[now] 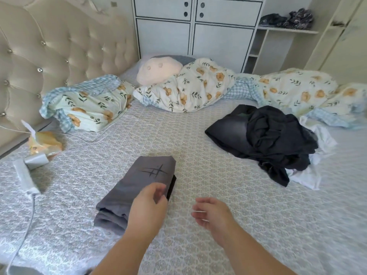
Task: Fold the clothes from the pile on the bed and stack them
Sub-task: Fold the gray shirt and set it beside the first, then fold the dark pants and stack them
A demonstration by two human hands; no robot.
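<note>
Here, a folded grey cotton garment with a black line print (139, 187) lies on the grey patterned bed cover (198, 155). The left hand (149, 207) hovers over the garment's near right corner, fingers loosely curled, gripping nothing. The right hand (210, 214) hangs just right of the garment, relaxed and empty. A pile of dark and white clothes (268, 141) sits far right of the garment.

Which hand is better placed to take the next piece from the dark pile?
The right hand, probably. It is open and holds nothing, on the side of the dark pile. The left hand hangs over the folded grey garment, farther from the pile.
</note>
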